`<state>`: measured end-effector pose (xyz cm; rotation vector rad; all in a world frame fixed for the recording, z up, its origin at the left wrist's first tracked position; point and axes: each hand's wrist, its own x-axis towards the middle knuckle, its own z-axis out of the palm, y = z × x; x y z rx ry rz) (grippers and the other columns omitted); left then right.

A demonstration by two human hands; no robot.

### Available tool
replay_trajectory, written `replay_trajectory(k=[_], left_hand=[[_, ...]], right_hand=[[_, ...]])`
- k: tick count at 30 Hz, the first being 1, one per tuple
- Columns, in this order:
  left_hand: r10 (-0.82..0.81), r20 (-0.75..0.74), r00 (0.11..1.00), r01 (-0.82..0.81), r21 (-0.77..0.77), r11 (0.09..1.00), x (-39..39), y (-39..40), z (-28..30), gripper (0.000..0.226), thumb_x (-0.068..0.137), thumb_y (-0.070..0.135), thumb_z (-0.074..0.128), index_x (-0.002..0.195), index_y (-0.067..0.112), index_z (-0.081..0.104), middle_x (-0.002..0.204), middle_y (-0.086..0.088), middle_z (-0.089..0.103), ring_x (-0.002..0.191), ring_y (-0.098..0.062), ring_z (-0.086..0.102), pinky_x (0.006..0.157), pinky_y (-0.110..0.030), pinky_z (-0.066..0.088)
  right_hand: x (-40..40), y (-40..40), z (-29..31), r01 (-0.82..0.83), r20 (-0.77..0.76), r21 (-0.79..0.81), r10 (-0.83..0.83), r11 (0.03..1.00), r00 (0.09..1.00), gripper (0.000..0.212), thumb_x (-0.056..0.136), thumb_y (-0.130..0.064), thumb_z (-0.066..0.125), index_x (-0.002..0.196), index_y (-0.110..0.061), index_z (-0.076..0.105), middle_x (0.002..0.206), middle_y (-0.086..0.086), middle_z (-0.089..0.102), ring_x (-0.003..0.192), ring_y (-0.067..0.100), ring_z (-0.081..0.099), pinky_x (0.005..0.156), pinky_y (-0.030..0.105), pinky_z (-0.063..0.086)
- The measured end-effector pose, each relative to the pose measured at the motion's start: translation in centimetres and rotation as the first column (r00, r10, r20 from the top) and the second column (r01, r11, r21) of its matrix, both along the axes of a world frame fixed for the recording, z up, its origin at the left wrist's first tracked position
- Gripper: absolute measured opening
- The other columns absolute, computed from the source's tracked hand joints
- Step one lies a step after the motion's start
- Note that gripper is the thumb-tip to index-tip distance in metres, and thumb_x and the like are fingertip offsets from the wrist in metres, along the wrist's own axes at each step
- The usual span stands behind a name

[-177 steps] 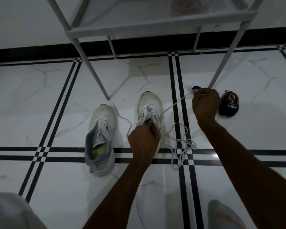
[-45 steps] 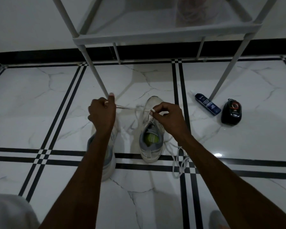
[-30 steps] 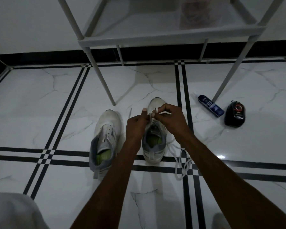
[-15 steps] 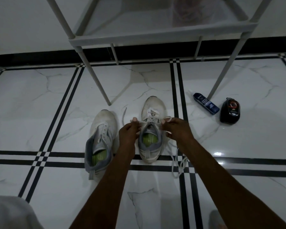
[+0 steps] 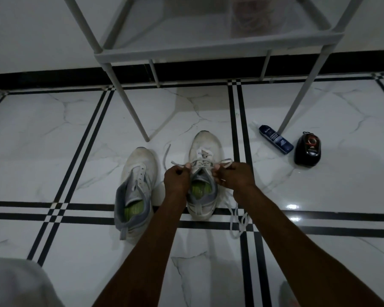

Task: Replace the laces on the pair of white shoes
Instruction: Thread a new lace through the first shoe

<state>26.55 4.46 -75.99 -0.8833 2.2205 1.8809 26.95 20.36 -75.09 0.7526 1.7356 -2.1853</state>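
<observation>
Left hand (image 5: 177, 178) and right hand (image 5: 234, 177) each pinch one end of the limp, light lace (image 5: 201, 161) across the right sneaker (image 5: 205, 142); best gripped near its stiff tips.

No text, brand or number can be made out with certainty. The dark blue bottle (image 5: 276, 139) lying on the floor (image 5: 53, 134) carries pale lettering along its side and a light triangular mark near its lower end, but the print is too small and blurred to read. The black case (image 5: 307, 152) just beside it shows a red circular emblem with small pale marks under it, likewise illegible. The white shoes (image 5: 205, 149) show no readable logo.
</observation>
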Motion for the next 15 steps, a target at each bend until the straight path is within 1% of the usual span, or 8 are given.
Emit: replay_trajectory(k=[1, 3, 5, 6, 8, 10, 13, 15], left_hand=[[0.010, 0.008, 1.000, -0.010, 0.012, 1.000, 0.0, -0.1, 0.0, 0.022, 0.096, 0.029, 0.069, 0.086, 0.009, 0.072, 0.087, -0.011, 0.072, 0.086, -0.025, 0.068, 0.079, -0.036, 0.056], [0.023, 0.001, 1.000, -0.023, 0.071, 0.997, 0.2, -0.2, 0.3, 0.019, 0.097, 0.026, 0.068, 0.096, 0.008, 0.073, 0.094, -0.011, 0.074, 0.092, -0.027, 0.069, 0.084, -0.038, 0.057], [0.007, -0.040, 0.999, -0.003, 0.110, 0.994, -0.1, -0.7, 1.1, 0.014, 0.099, 0.025, 0.065, 0.095, 0.014, 0.072, 0.100, -0.010, 0.075, 0.101, -0.030, 0.069, 0.093, -0.044, 0.056], [-0.006, -0.068, 0.998, 0.013, 0.111, 0.994, -0.3, -0.9, 1.6, 0.015, 0.100, 0.025, 0.063, 0.093, 0.016, 0.072, 0.101, -0.008, 0.075, 0.102, -0.029, 0.069, 0.093, -0.045, 0.054], [-0.024, -0.136, 0.990, 0.039, 0.113, 0.993, -0.9, -1.2, 3.6, 0.019, 0.104, 0.023, 0.056, 0.096, 0.013, 0.070, 0.100, -0.003, 0.075, 0.096, -0.019, 0.067, 0.084, -0.035, 0.052], [-0.059, -0.202, 0.978, 0.080, 0.098, 0.992, -1.7, -1.3, 5.7, 0.023, 0.107, 0.022, 0.050, 0.100, 0.009, 0.068, 0.098, -0.003, 0.074, 0.090, -0.010, 0.067, 0.076, -0.025, 0.046], [-0.142, -0.282, 0.949, 0.156, 0.027, 0.987, -2.8, -1.3, 8.4, 0.027, 0.108, 0.018, 0.046, 0.096, 0.010, 0.069, 0.092, -0.005, 0.074, 0.090, -0.016, 0.070, 0.080, -0.022, 0.049], [-0.204, -0.316, 0.927, 0.208, -0.024, 0.978, -3.4, -1.0, 10.0, 0.029, 0.109, 0.020, 0.044, 0.096, 0.012, 0.069, 0.089, -0.003, 0.075, 0.091, -0.016, 0.071, 0.080, -0.018, 0.049]], right_hand=[[0.1, 0.0, 0.3, -0.011, 0.013, -0.027, 0.011, 1.000, 1.000, 0.007, 0.089, -0.004, 0.070, 0.082, -0.004, 0.069, 0.081, 0.015, 0.070, 0.071, 0.020, 0.067, 0.063, 0.026, 0.059], [0.2, 0.2, 1.1, -0.035, -0.006, -0.059, 0.035, 0.998, 0.999, 0.005, 0.089, -0.005, 0.070, 0.084, -0.006, 0.069, 0.085, 0.015, 0.071, 0.077, 0.021, 0.067, 0.068, 0.027, 0.058], [-0.2, 0.4, 2.2, -0.059, -0.058, -0.043, 0.057, 0.997, 0.997, 0.002, 0.091, -0.012, 0.070, 0.090, -0.011, 0.071, 0.095, 0.013, 0.074, 0.086, 0.019, 0.067, 0.071, 0.027, 0.055], [-0.4, 0.5, 2.9, -0.081, -0.086, -0.016, 0.079, 0.997, 0.993, 0.006, 0.092, -0.018, 0.069, 0.095, -0.014, 0.072, 0.102, 0.009, 0.075, 0.091, 0.016, 0.067, 0.074, 0.026, 0.053], [-0.9, 0.6, 4.5, -0.130, -0.131, -0.001, 0.128, 0.992, 0.983, 0.016, 0.095, -0.030, 0.065, 0.102, -0.018, 0.072, 0.108, -0.002, 0.076, 0.103, 0.011, 0.067, 0.083, 0.029, 0.050], [-1.5, 0.5, 6.4, -0.171, -0.162, 0.002, 0.169, 0.985, 0.972, 0.023, 0.098, -0.036, 0.059, 0.107, -0.019, 0.071, 0.111, -0.006, 0.075, 0.110, 0.011, 0.065, 0.089, 0.032, 0.046], [-2.4, -0.2, 9.3, -0.160, -0.189, 0.018, 0.160, 0.987, 0.969, 0.026, 0.101, -0.037, 0.054, 0.106, -0.019, 0.071, 0.110, -0.005, 0.075, 0.111, 0.014, 0.065, 0.084, 0.031, 0.044], [-2.9, -0.5, 11.2, -0.144, -0.211, 0.047, 0.150, 0.989, 0.966, 0.028, 0.102, -0.037, 0.052, 0.108, -0.018, 0.071, 0.108, -0.005, 0.076, 0.107, 0.013, 0.065, 0.080, 0.030, 0.043]])
